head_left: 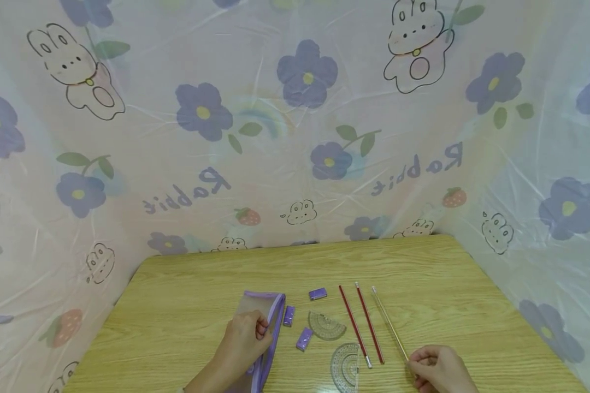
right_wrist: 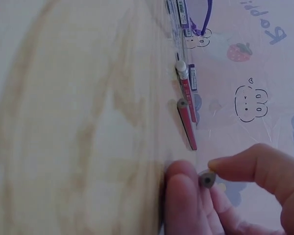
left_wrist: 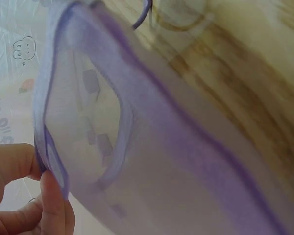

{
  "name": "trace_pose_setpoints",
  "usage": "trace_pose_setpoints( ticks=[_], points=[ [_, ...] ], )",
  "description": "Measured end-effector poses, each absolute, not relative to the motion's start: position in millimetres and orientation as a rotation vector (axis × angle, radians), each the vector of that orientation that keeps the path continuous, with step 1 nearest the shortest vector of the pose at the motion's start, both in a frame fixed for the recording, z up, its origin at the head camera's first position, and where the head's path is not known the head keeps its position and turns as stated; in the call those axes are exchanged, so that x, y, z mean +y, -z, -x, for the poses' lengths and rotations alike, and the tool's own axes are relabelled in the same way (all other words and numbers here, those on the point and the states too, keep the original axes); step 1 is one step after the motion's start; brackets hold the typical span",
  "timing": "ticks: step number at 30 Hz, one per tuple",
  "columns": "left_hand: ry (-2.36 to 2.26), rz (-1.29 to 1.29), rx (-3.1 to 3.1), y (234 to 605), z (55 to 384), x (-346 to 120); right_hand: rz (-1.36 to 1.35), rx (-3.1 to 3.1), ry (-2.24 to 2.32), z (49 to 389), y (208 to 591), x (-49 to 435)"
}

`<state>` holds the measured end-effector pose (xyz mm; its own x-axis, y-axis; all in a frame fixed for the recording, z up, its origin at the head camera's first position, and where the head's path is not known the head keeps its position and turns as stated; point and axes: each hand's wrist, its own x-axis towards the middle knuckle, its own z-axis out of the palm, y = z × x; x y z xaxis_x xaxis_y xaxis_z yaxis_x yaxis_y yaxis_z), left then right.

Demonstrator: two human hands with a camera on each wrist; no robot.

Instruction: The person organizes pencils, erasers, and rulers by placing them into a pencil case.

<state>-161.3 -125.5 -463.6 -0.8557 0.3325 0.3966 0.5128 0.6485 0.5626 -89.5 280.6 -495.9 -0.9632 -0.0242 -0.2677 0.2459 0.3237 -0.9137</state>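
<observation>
My left hand (head_left: 243, 338) pinches the zipped edge of a see-through mesh pencil pouch (head_left: 251, 303) with purple trim; in the left wrist view the pouch's mouth gapes beside the thumb and finger. At the right, my right hand (head_left: 440, 368) pinches a gold pencil (head_left: 390, 322) near its lower end, and its tip (right_wrist: 207, 179) shows between thumb and fingers in the right wrist view. Two red pencils, one on the left (head_left: 353, 322) and one on the right (head_left: 369, 319), lie side by side just left of the gold one.
Three purple erasers, one at the back (head_left: 317, 294), one beside the pouch (head_left: 288, 316) and one nearer (head_left: 304, 339), lie mid-table. Two clear protractors, one farther (head_left: 326, 326) and one nearer (head_left: 345, 367), lie by the red pencils. A printed curtain (head_left: 265, 164) surrounds the wooden table (head_left: 177, 305).
</observation>
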Motion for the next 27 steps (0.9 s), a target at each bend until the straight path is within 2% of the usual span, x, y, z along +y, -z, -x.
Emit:
trace_pose_setpoints(
  ticks=[13,27],
  points=[
    [1.053,0.656,-2.636,460.6,159.9,-126.4,-0.053,2.017,1.941,91.7,501.5,288.3],
    [1.075,0.63,-2.637,459.7,159.3,-127.4,-0.066,1.797,2.056,92.4,503.7,290.9]
  ],
)
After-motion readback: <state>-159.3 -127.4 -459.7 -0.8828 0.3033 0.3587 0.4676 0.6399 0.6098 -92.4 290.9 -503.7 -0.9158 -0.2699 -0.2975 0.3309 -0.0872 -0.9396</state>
